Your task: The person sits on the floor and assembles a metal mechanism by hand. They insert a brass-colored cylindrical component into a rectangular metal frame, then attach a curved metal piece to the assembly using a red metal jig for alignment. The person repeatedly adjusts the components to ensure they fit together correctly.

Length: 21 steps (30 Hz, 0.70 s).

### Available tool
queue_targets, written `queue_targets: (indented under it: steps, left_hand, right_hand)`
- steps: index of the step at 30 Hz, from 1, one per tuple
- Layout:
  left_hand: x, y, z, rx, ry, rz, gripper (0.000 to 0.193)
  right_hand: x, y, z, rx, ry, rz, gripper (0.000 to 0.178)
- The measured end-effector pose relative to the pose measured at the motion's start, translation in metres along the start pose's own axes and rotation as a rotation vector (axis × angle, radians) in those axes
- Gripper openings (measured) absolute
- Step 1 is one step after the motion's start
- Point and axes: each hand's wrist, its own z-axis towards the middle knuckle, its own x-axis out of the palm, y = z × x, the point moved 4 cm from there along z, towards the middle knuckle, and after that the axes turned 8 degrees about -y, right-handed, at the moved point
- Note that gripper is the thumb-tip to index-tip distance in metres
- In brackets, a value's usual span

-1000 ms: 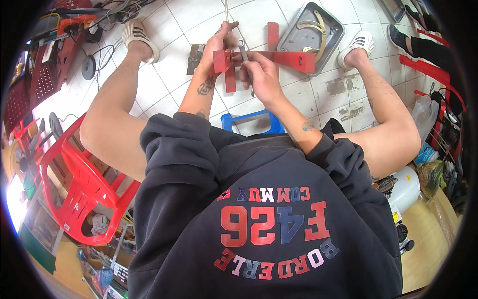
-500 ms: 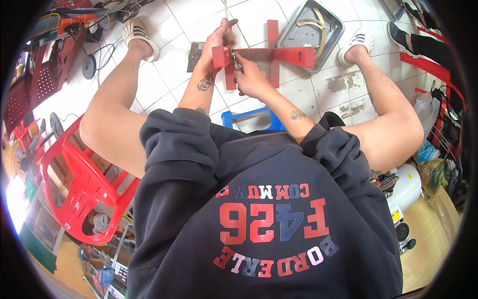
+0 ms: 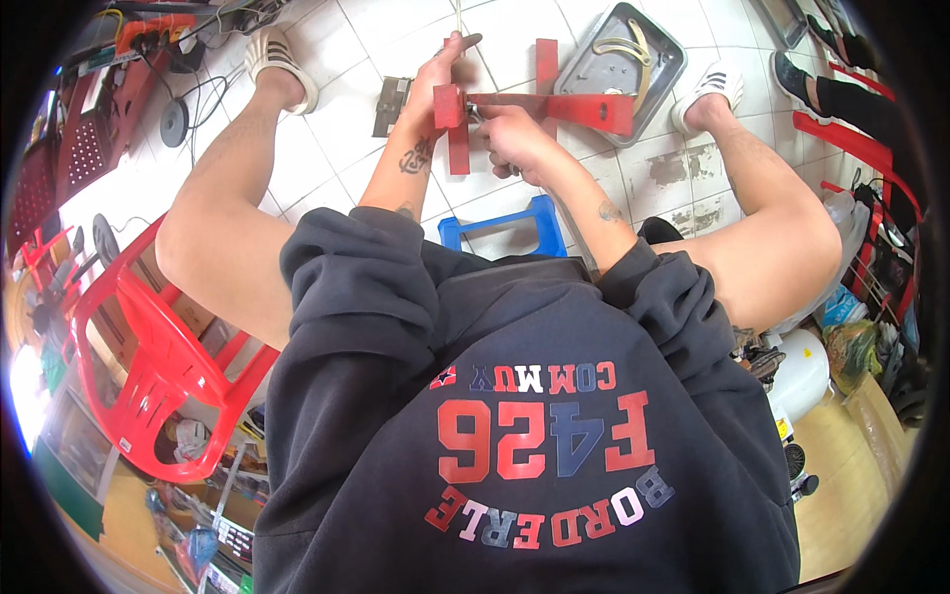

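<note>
A red metal frame (image 3: 594, 111) with a square block at one end and crossing bars stands on the tiles between my feet. My left hand (image 3: 435, 81) is closed on the block end, its wrist behind the block and its fingers partly hidden. My right hand (image 3: 517, 139) has curled fingers round a small silver metal tool (image 3: 476, 111), mostly covered, whose tip meets the frame beside the block. A blue plastic stool (image 3: 546, 228) shows just below my hands.
A grey metal tray (image 3: 676, 74) holding a curved tan part (image 3: 643, 69) and small pieces lies at the far right. A dark hinged metal piece (image 3: 392, 104) rests left of my left hand. Red chair (image 3: 188, 346) at left; another person's shoe (image 3: 789, 77) at far right.
The block end of the frame has shifted slightly right and turned. My right hand has moved a little right with the tool, its fingers more curled underneath.
</note>
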Motion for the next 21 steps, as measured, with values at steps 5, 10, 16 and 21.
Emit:
queue_targets:
  steps: [5,10,16,21]
  left_hand:
    - [0.001,-0.004,-0.003,0.008,0.005,0.006,0.058]
    - [-0.001,-0.003,-0.003,-0.001,-0.001,-0.007,0.056]
    - [0.0,-0.005,-0.006,-0.002,0.01,-0.053,0.056]
    - [-0.002,-0.005,-0.006,0.018,-0.016,-0.036,0.058]
  right_hand:
    - [-0.001,0.008,-0.004,0.04,0.055,0.002,0.009]
    - [-0.003,0.01,-0.011,0.024,0.019,0.045,0.013]
    - [-0.003,0.016,-0.012,-0.013,-0.022,-0.071,0.026]
    - [0.001,0.01,-0.007,-0.043,-0.008,-0.072,0.022]
